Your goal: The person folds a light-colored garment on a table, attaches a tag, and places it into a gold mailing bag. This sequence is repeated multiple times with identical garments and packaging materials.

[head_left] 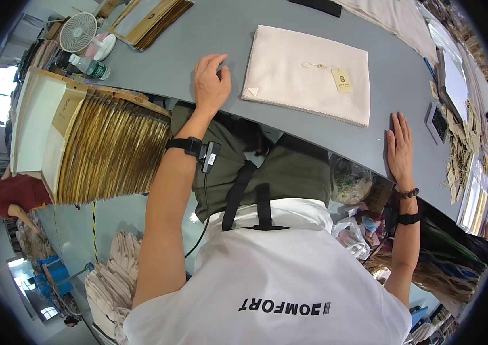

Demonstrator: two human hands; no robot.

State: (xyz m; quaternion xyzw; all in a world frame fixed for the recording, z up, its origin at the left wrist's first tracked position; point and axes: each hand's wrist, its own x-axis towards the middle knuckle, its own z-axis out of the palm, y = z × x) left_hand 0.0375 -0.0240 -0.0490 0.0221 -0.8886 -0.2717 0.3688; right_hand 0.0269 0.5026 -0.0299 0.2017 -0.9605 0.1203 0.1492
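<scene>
A folded cream cloth [290, 72] with a stitched edge lies flat on the grey table [195, 23]. On top of it rests a yellowish hang tag [341, 80] with a thin looped string, and a small pale triangle marks its lower left corner. To the left of the cloth, apart from it, my left hand [211, 85] sits on the table with fingers loosely bent, thumb apart and nothing held. My right hand [400, 146] lies flat near the table's front edge, right of the cloth, its fingers stretched out and holding nothing.
At the left are a white fan [79, 32], a water bottle [90, 66] and a box of upright golden packets [111, 146]. More packets [150, 23] lie at the back. On the right are a dark pad [437, 123] and many tags [463, 152]. A person in red [20, 195] bends farther off.
</scene>
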